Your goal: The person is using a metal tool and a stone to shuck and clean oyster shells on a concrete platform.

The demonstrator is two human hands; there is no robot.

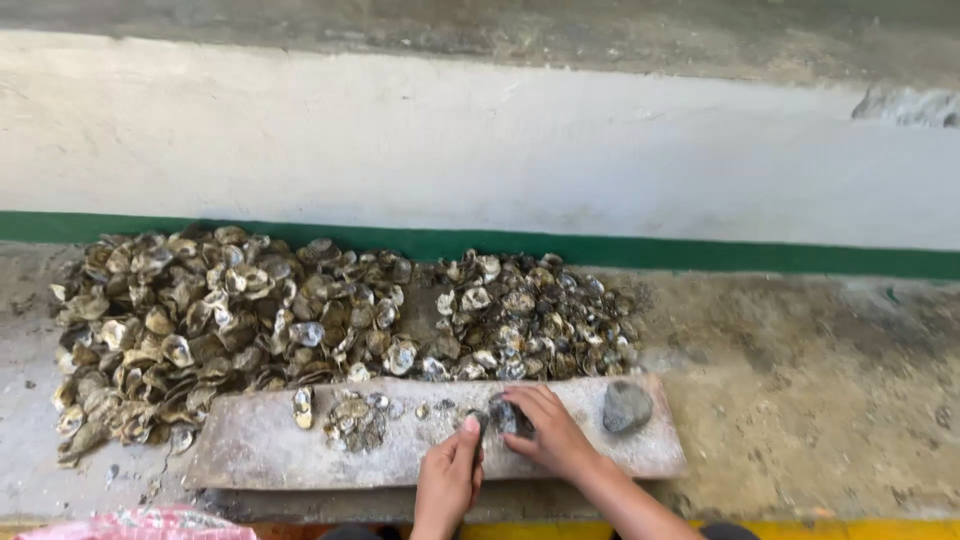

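Note:
Both of my hands rest on a flat grey stone slab (260, 445) lying on the ground. My right hand (545, 430) grips a dark oyster shell (502, 412) against the slab. My left hand (450, 478) is closed around a small dark tool whose tip (479, 420) touches the shell; what kind of tool it is I cannot make out. A rounded grey stone (627, 405) sits on the slab's right end. Several shell pieces (353, 420) lie on the slab left of my hands.
A large heap of oyster shells (220, 310) spreads behind and left of the slab, with a smaller heap (530, 320) at the right. A white wall with a green stripe (700, 250) runs behind. Dirty concrete floor (800, 390) lies to the right. A pink bag corner (140, 525) shows at bottom left.

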